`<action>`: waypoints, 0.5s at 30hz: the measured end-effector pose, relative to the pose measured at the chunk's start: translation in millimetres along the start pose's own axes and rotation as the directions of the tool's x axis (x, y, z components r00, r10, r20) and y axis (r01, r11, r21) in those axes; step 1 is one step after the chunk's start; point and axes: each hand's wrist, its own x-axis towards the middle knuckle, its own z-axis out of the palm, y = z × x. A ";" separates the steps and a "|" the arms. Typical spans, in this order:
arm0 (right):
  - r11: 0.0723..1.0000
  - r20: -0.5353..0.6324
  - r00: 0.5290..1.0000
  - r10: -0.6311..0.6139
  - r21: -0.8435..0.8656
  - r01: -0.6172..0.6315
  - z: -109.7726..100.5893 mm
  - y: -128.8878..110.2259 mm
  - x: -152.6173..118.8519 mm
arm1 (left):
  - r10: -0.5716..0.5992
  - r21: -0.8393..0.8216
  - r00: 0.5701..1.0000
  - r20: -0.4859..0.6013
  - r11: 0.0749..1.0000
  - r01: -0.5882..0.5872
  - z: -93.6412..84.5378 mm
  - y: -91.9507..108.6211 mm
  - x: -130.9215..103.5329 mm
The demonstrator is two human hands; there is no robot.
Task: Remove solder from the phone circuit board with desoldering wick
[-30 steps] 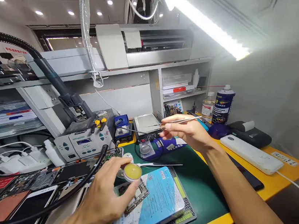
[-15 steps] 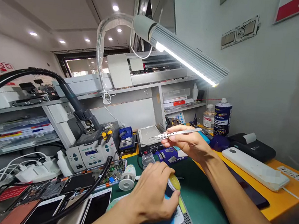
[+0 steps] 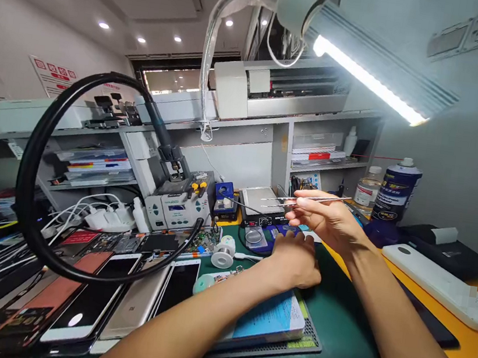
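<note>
My right hand (image 3: 320, 216) holds a pair of metal tweezers (image 3: 278, 199) raised above the bench, the two tips pointing left and slightly apart. My left hand (image 3: 299, 260) reaches forward over the back of a blue-covered block (image 3: 271, 318), knuckles up and fingers bent down. Whatever its fingertips grip is hidden beneath the hand. The blue block rests on a dark perforated mat (image 3: 310, 335) on the green work mat (image 3: 347, 311). A solder spool (image 3: 222, 256) stands left of the left hand.
Several phones (image 3: 95, 295) lie at the left, with a black hose (image 3: 30, 175) looping over them. A soldering station (image 3: 178, 206) stands behind. A lit lamp (image 3: 375, 82) hangs overhead. At right are a spray can (image 3: 397, 194) and a white power bank-like slab (image 3: 440, 285).
My left hand has moved forward, away from the front of the blue block; the yellow round-topped tub beside it is no longer visible. The tweezers have turned, showing both prongs. The view has swung left.
</note>
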 end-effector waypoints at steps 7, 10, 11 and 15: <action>0.995 -0.010 0.996 0.094 -0.038 -0.094 21.5 -1.0 -5.8 | 0.049 0.064 0.997 -0.064 0.997 -0.045 -15.3 11.7 -22.6; 0.988 -0.014 0.992 0.122 -0.094 -0.123 30.9 -2.6 -9.4 | 0.141 0.088 0.957 -0.252 0.989 -0.122 -22.3 29.3 -74.4; 0.984 -0.010 0.991 0.132 -0.122 -0.132 33.7 -2.9 -10.6 | 0.180 0.095 0.927 -0.329 0.983 -0.157 -21.0 33.4 -94.4; 0.955 0.044 0.980 0.196 -0.234 -0.181 42.8 1.4 -15.3 | 0.230 0.085 0.748 -0.623 0.970 -0.228 -6.7 19.9 -169.1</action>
